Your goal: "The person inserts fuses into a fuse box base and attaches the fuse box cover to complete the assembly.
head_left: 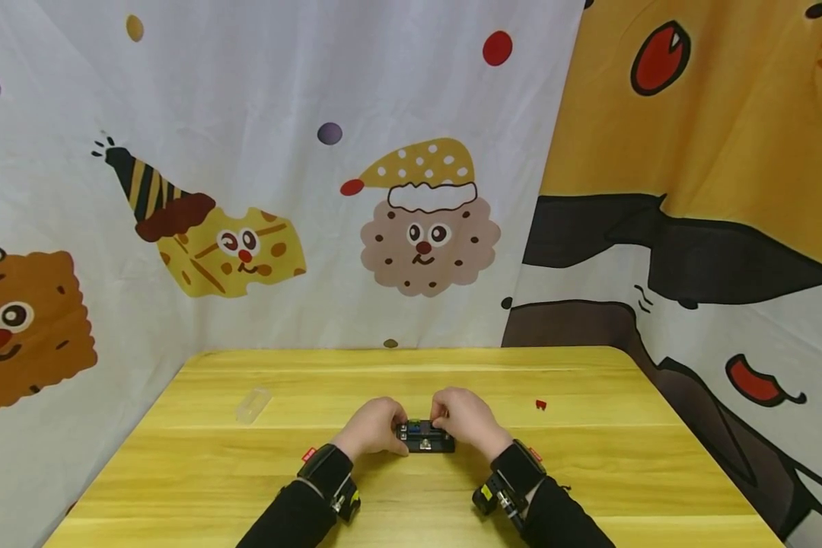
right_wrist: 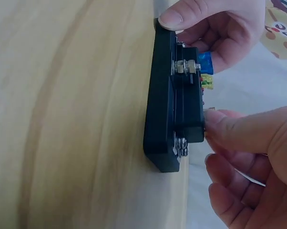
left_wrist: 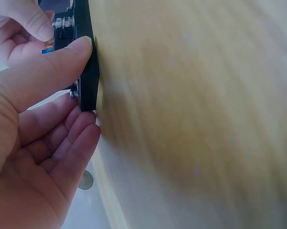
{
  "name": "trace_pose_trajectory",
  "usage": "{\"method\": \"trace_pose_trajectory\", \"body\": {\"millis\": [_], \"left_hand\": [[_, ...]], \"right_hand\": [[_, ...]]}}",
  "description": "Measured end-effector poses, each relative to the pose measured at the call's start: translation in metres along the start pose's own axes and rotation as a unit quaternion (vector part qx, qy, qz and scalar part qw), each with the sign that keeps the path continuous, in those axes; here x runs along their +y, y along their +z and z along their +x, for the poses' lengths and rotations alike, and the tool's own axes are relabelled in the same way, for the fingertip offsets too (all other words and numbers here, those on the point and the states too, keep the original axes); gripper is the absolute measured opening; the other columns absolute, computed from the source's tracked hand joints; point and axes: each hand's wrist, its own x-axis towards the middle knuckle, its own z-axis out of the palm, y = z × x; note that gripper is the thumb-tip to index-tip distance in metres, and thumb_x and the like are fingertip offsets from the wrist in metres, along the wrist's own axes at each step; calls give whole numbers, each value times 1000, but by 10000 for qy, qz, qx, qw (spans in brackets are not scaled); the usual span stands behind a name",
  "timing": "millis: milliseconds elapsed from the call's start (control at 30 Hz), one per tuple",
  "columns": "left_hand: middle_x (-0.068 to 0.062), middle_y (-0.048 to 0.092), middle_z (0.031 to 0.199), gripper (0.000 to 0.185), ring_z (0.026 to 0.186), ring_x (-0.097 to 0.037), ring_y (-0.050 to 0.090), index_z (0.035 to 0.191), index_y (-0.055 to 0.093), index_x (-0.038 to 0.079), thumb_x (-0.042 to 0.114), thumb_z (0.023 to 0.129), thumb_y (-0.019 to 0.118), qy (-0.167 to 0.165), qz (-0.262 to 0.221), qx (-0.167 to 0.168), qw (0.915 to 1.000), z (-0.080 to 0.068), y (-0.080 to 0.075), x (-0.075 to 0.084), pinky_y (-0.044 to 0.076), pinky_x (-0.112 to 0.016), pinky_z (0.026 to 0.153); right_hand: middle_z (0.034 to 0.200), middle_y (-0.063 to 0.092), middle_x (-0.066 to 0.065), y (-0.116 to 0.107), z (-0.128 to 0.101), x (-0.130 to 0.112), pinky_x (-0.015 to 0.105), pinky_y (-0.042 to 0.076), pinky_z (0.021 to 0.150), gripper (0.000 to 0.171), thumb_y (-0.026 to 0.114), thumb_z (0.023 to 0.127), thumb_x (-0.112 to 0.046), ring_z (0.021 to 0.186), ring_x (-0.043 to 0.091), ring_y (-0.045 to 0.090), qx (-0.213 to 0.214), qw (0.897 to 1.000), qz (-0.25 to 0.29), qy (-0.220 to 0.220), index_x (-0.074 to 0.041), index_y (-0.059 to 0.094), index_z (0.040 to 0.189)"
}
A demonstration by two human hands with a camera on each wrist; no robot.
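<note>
A black fuse block (head_left: 426,444) with metal terminal screws lies on the table between both hands. My left hand (head_left: 375,428) grips its left end, the thumb on the near edge and the fingers behind. Blue (right_wrist: 205,62) and yellow (right_wrist: 207,81) blade fuses stick up from the block in the right wrist view. The thumb and fingertips of my right hand (right_wrist: 258,143) pinch a small blade fuse at the top of the block, towards its right end. That fuse is mostly hidden by the fingers.
On the wooden table (head_left: 192,472), a small red blade fuse (head_left: 541,405) lies to the right of the hands. A clear plastic cover (head_left: 253,406) lies to the left. Behind the table's far edge hangs a printed cloth (head_left: 274,91).
</note>
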Motion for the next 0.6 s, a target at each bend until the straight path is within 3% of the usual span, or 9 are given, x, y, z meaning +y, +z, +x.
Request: {"method": "trace_pose_trajectory", "body": {"millis": [300,600], "left_hand": [[1,62,82,41,71,-10,52,96,73,5,21,65,94,7,5,8,10000,0,-2,2,49,-31,72],[0,62,86,42,75,-13,53,100,73,4,20,66,93,-56,-9,-52,10000,-5,-2,4,49,-34,75]], "right_hand": [[83,60,-5,-8,-9,11,34,47,69,15,81,83,-16,76,12,55,-7,9995,326,-10,-16,68,91],[103,67,3,-21,-27,23,45,48,84,26,80,83,-19,95,25,60,-76,9977,630,245,-9,70,105]]}}
